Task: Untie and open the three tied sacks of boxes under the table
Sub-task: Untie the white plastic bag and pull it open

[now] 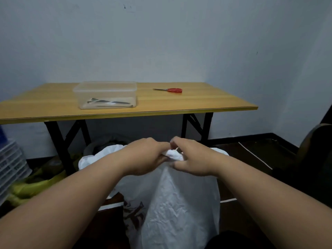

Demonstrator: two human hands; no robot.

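Observation:
A white woven sack [177, 209] stands on the floor in front of me, its neck bunched into a tied knot [173, 155]. My left hand [145, 156] grips the bunched neck from the left. My right hand [193, 156] pinches the knot from the right, fingers curled over its top. Behind it a second white sack [100, 157] sits by the table leg, with a dark grey sack [106, 142] farther back under the wooden table [197, 103]. The sacks' contents are hidden.
On the table lie red-handled scissors [169, 90] and a clear plastic box [106, 95] holding dark tools. Black folding legs [60, 146] flank the sacks. Yellow-green cloth [30, 187] and stacked clear bins [10, 164] sit left; a dark chair [316, 155] stands right.

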